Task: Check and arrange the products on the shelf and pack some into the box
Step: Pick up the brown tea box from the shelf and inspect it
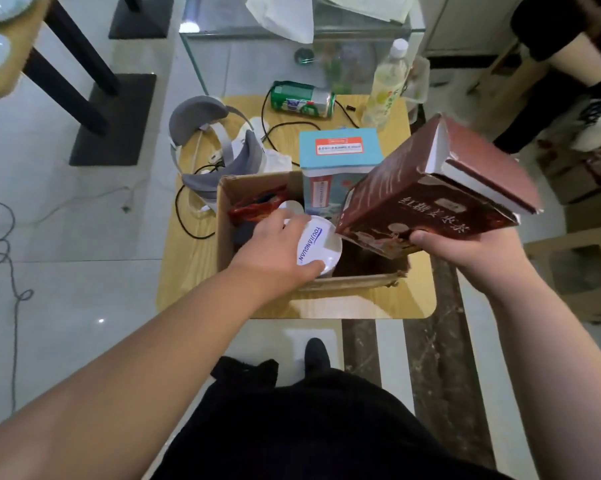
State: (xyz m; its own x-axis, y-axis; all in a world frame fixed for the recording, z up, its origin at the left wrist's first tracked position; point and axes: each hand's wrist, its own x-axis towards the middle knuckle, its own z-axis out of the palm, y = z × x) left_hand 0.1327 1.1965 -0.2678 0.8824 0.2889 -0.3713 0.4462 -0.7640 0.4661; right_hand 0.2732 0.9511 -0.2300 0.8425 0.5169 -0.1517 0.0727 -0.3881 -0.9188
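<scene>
An open cardboard box (347,282) stands on a small wooden table (188,258). My left hand (275,252) grips a round white container with blue lettering (318,249) inside the box. My right hand (465,254) holds a dark red product box with Chinese characters (430,199), tilted, its lower corner over the cardboard box opening. A light blue carton (339,157) stands upright at the box's far side. A red packet (257,206) lies inside at the far left.
A green can (302,100) lies on its side and a clear drink bottle (385,84) stands at the table's far edge. A grey-and-white headset (216,147) with black cables lies on the left. A glass case (302,29) stands behind. Another person (569,64) stands far right.
</scene>
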